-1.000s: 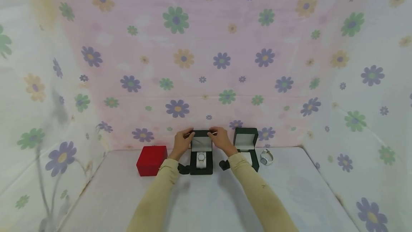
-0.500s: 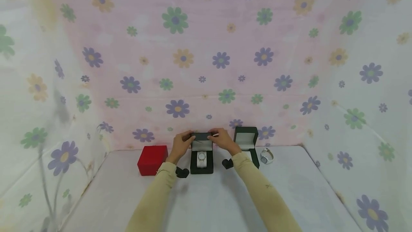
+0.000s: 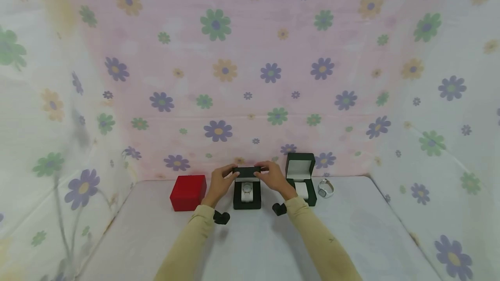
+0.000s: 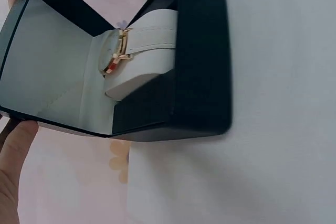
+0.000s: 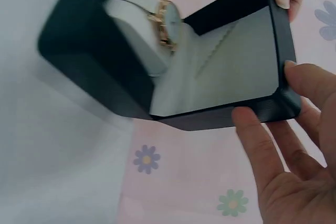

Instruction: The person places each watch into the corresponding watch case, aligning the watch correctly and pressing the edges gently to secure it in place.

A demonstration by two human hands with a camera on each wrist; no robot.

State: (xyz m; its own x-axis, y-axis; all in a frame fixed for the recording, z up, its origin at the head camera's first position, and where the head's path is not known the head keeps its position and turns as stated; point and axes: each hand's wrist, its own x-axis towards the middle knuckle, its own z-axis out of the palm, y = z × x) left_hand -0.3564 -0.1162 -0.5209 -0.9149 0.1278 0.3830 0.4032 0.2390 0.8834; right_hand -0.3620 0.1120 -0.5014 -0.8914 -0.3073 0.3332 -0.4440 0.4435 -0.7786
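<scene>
A dark green watch box (image 3: 247, 206) stands partly open on the white table. A watch (image 3: 247, 188) with a pale strap and gold-coloured case sits round the white cushion inside it. My left hand (image 3: 222, 181) grips the left corner of the lid (image 4: 52, 66), which is tilted forward over the watch. At the opposite corner my right hand (image 3: 273, 178) holds the same lid, thumb on its front edge and a finger along its side, as the right wrist view shows. The lid's lining is pale. Some fingers are hidden behind the lid.
On the left lies a red box (image 3: 188, 193). A second green watch box (image 3: 300, 168) stands open to the right, with a white cushion inside. Beside it rests a white watch (image 3: 325, 188). Flowered cloth (image 3: 250, 77) rises behind the table.
Both hands have brought the middle box's lid forward and down from nearly upright. The base and its watch have stayed on the table.
</scene>
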